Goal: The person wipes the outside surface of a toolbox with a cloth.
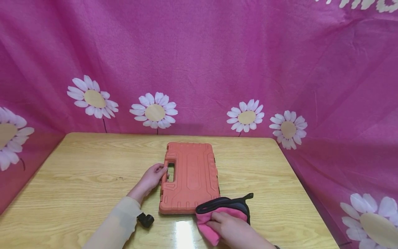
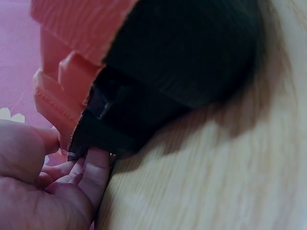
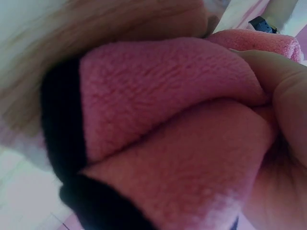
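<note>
An orange-red plastic carrying case (image 1: pixel 193 173) with a black lower half lies lid up on the wooden table, its handle toward the left. My left hand (image 1: pixel 154 176) grips the case at this handle, thumb on the top face; in the left wrist view the fingers (image 2: pixel 97 167) reach under the black half. A folded pink plush cloth (image 1: pixel 207 226) with black edging, a dark reverse side and a hanging loop is bunched in my right hand (image 1: pixel 231 228). This cloth overlaps the case's near right corner. Close up, the right wrist view shows the cloth (image 3: pixel 158 91) pinched beneath the thumb.
The light wooden table (image 1: pixel 93 162) ends at a pink curtain (image 1: pixel 199 62) with white daisies behind and at both sides. A small black wrist camera (image 1: pixel 146 220) sits at my left wrist, beside the case's near left corner. Light reflects off the tabletop in front.
</note>
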Demonstrator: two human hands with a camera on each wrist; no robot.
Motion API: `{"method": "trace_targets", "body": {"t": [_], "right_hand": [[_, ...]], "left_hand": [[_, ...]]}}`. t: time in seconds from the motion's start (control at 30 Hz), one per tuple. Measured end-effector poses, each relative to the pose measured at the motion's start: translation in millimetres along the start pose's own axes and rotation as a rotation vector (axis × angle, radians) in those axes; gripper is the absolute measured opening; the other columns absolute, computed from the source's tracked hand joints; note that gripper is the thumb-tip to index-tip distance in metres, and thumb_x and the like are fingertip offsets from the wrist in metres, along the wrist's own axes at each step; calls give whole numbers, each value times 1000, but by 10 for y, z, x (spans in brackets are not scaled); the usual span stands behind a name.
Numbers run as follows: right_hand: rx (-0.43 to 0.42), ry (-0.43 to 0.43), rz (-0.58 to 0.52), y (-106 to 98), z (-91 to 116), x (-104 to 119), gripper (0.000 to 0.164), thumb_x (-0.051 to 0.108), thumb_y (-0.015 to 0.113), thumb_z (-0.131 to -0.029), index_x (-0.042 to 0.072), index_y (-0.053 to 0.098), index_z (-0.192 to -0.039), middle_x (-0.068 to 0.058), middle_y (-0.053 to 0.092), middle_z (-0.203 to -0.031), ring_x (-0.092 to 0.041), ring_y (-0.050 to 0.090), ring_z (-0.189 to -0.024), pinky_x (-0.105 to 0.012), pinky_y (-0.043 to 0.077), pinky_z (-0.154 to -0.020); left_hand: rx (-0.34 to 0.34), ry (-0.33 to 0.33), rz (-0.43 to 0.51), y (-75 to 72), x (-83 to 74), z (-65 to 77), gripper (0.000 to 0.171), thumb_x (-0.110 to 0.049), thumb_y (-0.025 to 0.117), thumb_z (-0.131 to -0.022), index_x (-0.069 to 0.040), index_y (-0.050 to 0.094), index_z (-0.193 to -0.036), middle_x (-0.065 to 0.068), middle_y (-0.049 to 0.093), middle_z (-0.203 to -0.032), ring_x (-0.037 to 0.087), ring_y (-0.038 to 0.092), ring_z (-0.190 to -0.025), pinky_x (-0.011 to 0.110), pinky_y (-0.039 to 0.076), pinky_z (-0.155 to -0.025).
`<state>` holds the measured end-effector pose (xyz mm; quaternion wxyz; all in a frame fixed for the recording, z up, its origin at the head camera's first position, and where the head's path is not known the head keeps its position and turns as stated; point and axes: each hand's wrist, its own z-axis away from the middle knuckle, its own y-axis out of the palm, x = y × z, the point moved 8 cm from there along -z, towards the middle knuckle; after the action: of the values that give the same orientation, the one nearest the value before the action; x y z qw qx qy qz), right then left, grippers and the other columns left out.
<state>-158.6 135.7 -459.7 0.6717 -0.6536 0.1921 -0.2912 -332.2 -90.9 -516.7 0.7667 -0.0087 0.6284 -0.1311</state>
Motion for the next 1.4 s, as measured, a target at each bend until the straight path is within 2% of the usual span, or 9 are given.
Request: {"method": "trace_targets", "body": {"t": [0.3,0.6,0.83,0.9,0.97,1.07,1.2,1.3,1.4], "right_hand": [[-48,-35,30,-2,68,-45,37,4,74,-86,15,74,-121,7,66,-113,-3,59,-103,-18,56,-86],[-48,-2,-44,-51,131,-114,34,7,75,-89,17,73,-122,9,71,-115,-6,64,-108,-20,57,-91],[7,109,-295,-249,258,-230,31,14,69,-97,27,71,-126,19,64,-113,1,58,-102,-22,56,-89],[5,119,-346,-355,290,-268,21,14,64,-101,29,71,-114,21,62,-104,3,57,-95,-21,56,-85],[-33,107,-391,-491,313,-300,11,20,60,-105,27,67,-100,20,55,-91,4,53,-85,-19,53,-78],[-105,91,-442,-686,343,-366,20,20,58,-107,27,56,-88,18,41,-78,3,44,-73,-17,44,-67],[-192,146,-525,-871,379,-516,20,16,60,-105,25,58,-87,19,43,-76,2,47,-73,-19,44,-65],[-239,199,-618,-950,385,-638,22,15,61,-104,18,58,-83,15,41,-74,0,48,-74,-22,44,-65],[-269,275,-746,-982,384,-778,18,18,61,-105,10,63,-89,9,45,-74,-2,52,-73,-22,46,-64]], "left_hand": [[-1,-2,-8,1,0,5,40,-17,46,-111,12,50,-139,25,70,-111,11,66,-86,23,56,-70],[-15,5,-7,3,10,-9,38,-16,47,-111,12,51,-136,25,71,-109,9,65,-84,21,55,-70],[-18,4,-8,5,6,-6,37,-16,46,-111,11,52,-135,22,72,-105,9,64,-82,21,54,-69],[-19,2,-10,2,4,0,37,-16,47,-111,11,52,-135,22,72,-105,9,65,-81,21,54,-69],[-19,0,-15,-2,-1,7,37,-17,47,-111,11,52,-135,22,72,-105,9,65,-82,22,55,-69],[-18,-3,-16,-3,-3,11,38,-17,47,-111,11,51,-135,21,72,-105,9,65,-81,22,55,-69],[-15,-2,-15,0,2,8,38,-18,47,-111,11,51,-136,21,72,-104,9,65,-81,22,55,-69],[-17,1,-19,-1,4,7,38,-18,46,-111,11,51,-136,21,72,-104,9,65,-81,22,55,-69],[-18,5,-22,-2,-2,9,38,-18,46,-111,11,51,-136,21,72,-105,9,65,-81,22,55,-70]]}}
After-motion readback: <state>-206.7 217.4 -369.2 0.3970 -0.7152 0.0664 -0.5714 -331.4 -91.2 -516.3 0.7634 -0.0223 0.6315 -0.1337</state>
